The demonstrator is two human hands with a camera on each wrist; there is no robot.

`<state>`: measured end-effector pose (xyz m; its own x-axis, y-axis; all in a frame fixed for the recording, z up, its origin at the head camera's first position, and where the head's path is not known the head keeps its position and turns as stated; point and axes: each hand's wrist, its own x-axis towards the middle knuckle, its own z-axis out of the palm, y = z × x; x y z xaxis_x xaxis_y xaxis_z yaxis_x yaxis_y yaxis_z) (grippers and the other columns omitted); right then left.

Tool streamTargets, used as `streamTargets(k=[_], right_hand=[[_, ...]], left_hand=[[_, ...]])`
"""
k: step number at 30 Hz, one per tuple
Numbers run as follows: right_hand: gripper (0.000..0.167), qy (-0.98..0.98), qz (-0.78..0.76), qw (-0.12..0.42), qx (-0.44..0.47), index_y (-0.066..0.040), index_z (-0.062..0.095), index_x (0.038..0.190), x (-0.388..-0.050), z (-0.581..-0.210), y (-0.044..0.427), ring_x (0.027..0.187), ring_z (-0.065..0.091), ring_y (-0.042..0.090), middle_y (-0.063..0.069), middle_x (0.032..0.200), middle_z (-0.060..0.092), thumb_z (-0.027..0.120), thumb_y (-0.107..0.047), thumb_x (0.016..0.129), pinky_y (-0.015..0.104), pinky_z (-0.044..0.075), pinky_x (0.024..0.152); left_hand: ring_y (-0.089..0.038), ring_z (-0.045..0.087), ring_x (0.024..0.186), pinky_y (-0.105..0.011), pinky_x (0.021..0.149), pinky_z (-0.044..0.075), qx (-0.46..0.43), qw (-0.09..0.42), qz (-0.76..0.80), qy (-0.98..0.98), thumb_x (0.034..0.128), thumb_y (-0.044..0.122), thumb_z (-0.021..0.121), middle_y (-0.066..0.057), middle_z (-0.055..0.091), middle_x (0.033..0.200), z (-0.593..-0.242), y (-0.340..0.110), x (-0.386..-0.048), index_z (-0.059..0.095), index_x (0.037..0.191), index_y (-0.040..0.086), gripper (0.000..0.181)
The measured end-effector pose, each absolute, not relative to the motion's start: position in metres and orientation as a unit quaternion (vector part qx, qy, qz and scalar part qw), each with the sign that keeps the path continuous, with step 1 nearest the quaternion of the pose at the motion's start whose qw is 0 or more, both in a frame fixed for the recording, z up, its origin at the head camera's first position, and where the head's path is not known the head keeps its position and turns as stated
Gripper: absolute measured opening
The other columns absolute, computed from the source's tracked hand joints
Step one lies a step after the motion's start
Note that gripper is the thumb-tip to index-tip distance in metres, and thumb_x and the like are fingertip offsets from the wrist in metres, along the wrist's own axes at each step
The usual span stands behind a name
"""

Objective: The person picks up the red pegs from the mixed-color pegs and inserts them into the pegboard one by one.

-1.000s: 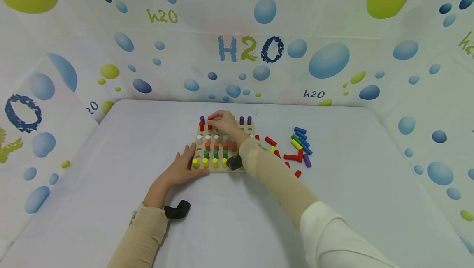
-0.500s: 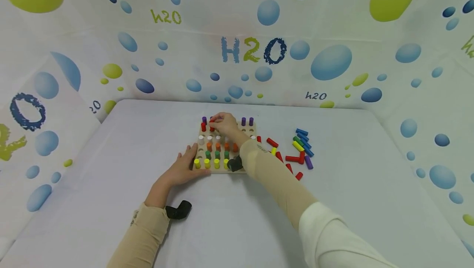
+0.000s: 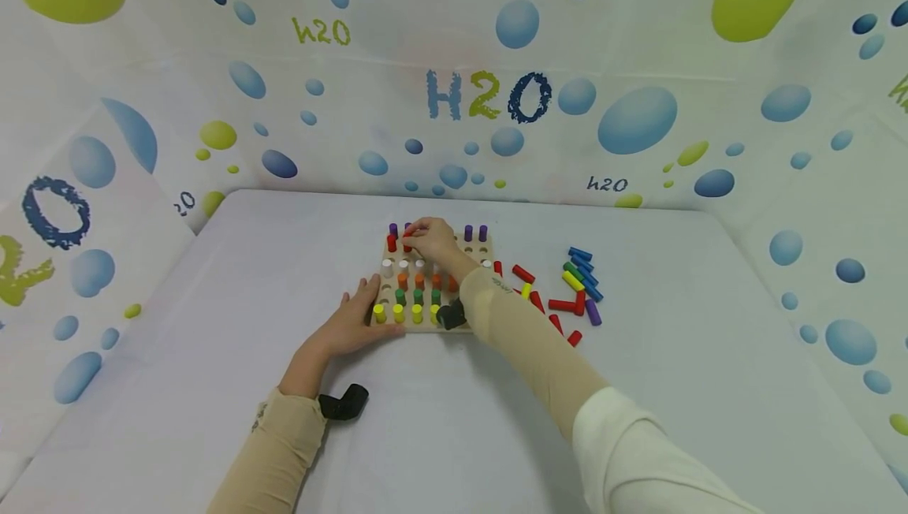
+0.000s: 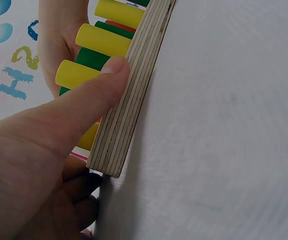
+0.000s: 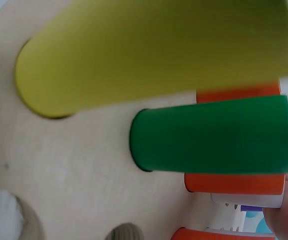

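A wooden pegboard with rows of coloured pegs lies on the white tabletop. My left hand holds its near left corner, thumb along the front edge and fingers at the left side. Near the back, my right hand pinches a red peg upright at the second hole of the red row, beside another red peg. Purple pegs stand behind. Toward the front come rows of white, orange, green and yellow pegs. The right forearm covers part of the board's right side.
Loose red pegs lie right of the board, with blue pegs, a green, a yellow and a purple peg among them. In the right wrist view, a yellow peg and a green peg stand close to the camera.
The right hand has stayed at the same red peg, which now seems slightly lower at its hole. The left hand has kept its place; the whole view has shifted slightly.
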<state>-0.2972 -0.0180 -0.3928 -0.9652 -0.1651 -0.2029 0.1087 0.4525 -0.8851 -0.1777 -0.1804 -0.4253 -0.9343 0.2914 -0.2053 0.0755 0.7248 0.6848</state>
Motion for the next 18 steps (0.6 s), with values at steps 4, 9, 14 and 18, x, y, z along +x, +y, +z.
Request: streamTargets(k=[4, 9, 14, 18], right_hand=[[0.021, 0.844, -0.521, 0.125, -0.028, -0.006, 0.067, 0.107, -0.297, -0.393, -0.015, 0.097, 0.064, 0.021, 0.009, 0.107, 0.069, 0.069, -0.015, 0.088, 0.024, 0.054, 0.081], [0.028, 0.852, -0.506, 0.124, -0.047, -0.004, 0.066, 0.111, -0.298, -0.39, -0.006, 0.101, 0.065, 0.021, 0.01, 0.11, 0.068, 0.069, -0.02, 0.088, 0.026, 0.055, 0.083], [0.03, 0.859, -0.489, 0.13, -0.079, -0.004, 0.065, 0.114, -0.296, -0.38, 0.011, 0.102, 0.065, 0.022, 0.011, 0.113, 0.068, 0.066, -0.023, 0.09, 0.029, 0.055, 0.083], [0.031, 0.864, -0.478, 0.121, -0.101, -0.005, 0.065, 0.116, -0.293, -0.37, 0.026, 0.104, 0.064, 0.022, 0.011, 0.114, 0.068, 0.066, -0.024, 0.091, 0.032, 0.054, 0.086]], left_hand=[[-0.037, -0.003, 0.145, -0.055, 0.115, -0.005, 0.1, 0.149, 0.357, 0.917, 0.0824, 0.048, 0.069, -0.021, 0.006, 0.157, -0.425, -0.18, -0.177, 0.007, 0.151, -0.003, 0.106], [-0.037, -0.003, 0.145, -0.055, 0.115, -0.005, 0.099, 0.148, 0.357, 0.917, 0.0824, 0.047, 0.07, -0.022, 0.006, 0.157, -0.425, -0.18, -0.177, 0.007, 0.15, -0.003, 0.105], [-0.036, -0.004, 0.145, -0.054, 0.116, -0.005, 0.098, 0.152, 0.357, 0.916, 0.0823, 0.048, 0.069, -0.021, 0.005, 0.158, -0.426, -0.18, -0.178, 0.006, 0.151, -0.002, 0.106], [-0.036, -0.004, 0.145, -0.053, 0.116, -0.005, 0.092, 0.155, 0.352, 0.919, 0.0822, 0.049, 0.069, -0.021, 0.005, 0.158, -0.426, -0.18, -0.178, 0.005, 0.151, -0.001, 0.106]])
